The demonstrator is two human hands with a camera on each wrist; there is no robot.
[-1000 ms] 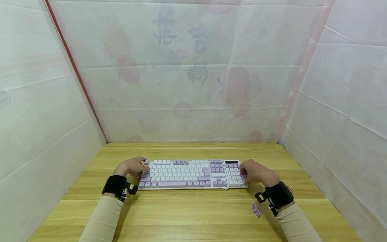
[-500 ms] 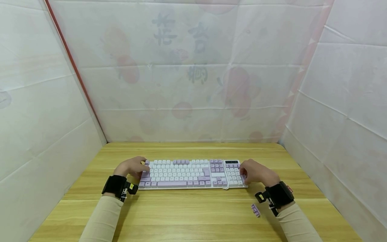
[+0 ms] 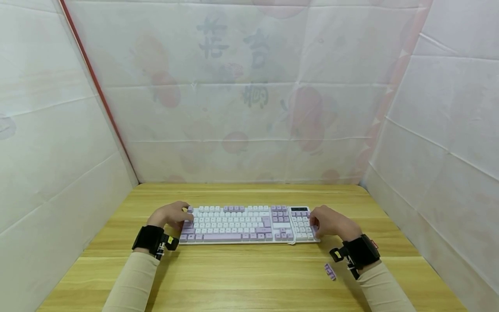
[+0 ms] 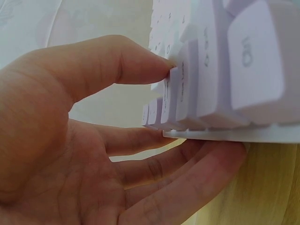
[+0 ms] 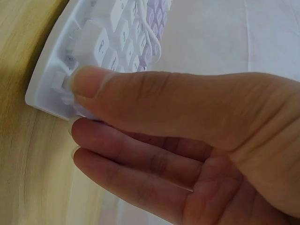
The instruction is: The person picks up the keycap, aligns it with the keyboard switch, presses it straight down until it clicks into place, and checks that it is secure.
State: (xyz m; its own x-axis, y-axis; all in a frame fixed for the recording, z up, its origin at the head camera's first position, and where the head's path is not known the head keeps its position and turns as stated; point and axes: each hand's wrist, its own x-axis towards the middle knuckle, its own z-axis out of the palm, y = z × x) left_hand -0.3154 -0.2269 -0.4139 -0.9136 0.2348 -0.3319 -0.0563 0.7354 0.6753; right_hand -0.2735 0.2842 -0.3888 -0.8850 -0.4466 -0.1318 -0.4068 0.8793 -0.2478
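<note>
A white and lilac keyboard [image 3: 234,225] lies flat across the wooden table. At its left end my left hand [image 3: 170,215] grips it, thumb on a lilac key and the other fingers along and below the edge, as the left wrist view shows. My right hand [image 3: 331,222] holds the right end, its thumb [image 5: 91,83] on top near the corner and its other fingers by the side edge. Beside that thumb, the right wrist view shows a bare spot without a keycap. A long lilac keycap [image 3: 329,271] lies loose on the table, nearer than the right hand.
A white cable [image 3: 291,225] lies looped over the keyboard near the number pad. Pale printed cloth walls [image 3: 241,108] rise behind and at both sides of the table [image 3: 234,277]. Black bands [image 3: 149,239] with small cameras circle both wrists.
</note>
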